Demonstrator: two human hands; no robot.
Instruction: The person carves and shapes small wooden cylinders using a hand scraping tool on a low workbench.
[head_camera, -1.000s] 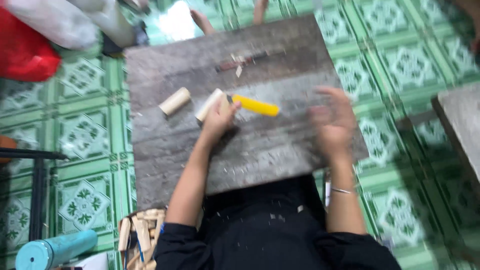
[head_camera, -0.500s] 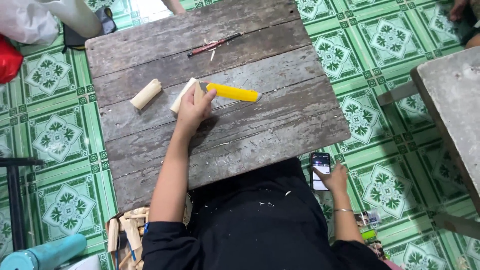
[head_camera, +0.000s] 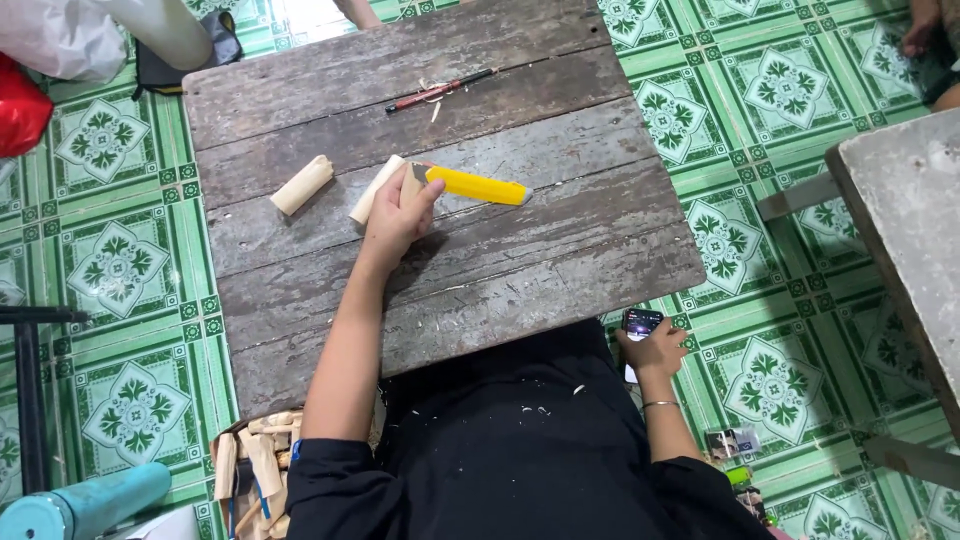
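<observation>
head cam | steep downward look (near overhead) | near | wooden table (head_camera: 300, 90) fills frame
</observation>
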